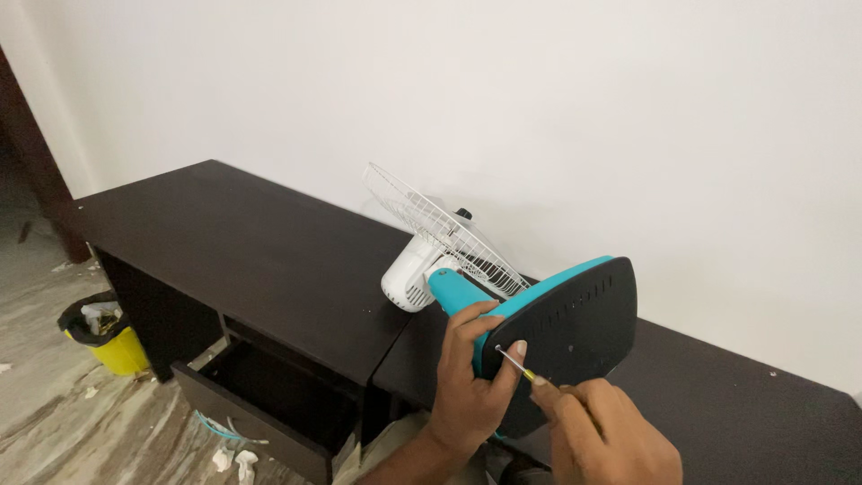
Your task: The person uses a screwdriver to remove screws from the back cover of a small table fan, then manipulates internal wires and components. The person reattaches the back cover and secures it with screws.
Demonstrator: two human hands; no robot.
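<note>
Fan (467,256) tipped over on the dark bench (242,242), white wire cage and motor housing lying toward the wall, teal stand and base (561,323) lifted up with the black underside facing the camera. Left hand (471,386) wrapped around the lower edge of the base near the stand, fingers curled shut on the rim, thumb resting on the black underside. Right hand (611,436) closed in a narrow pinch on a thin screwdriver (516,364), metal tip set against the black plate just beside the left thumb.

Probably light for its bulk, mostly hollow plastic, stiff in the base and stand but top-heavy and likely to roll on the round cage. Wire cage likely springy and easy to bend, so a poor place to grip; smooth plastic probably a bit slippery. Best hold judged to be the thick teal stand or the rim of the base.

Open drawer (260,404) below the bench front, dark inside. Yellow bin (108,337) with a black liner on the pale floor to the left, scraps of paper scattered near it. Plain white wall behind.
</note>
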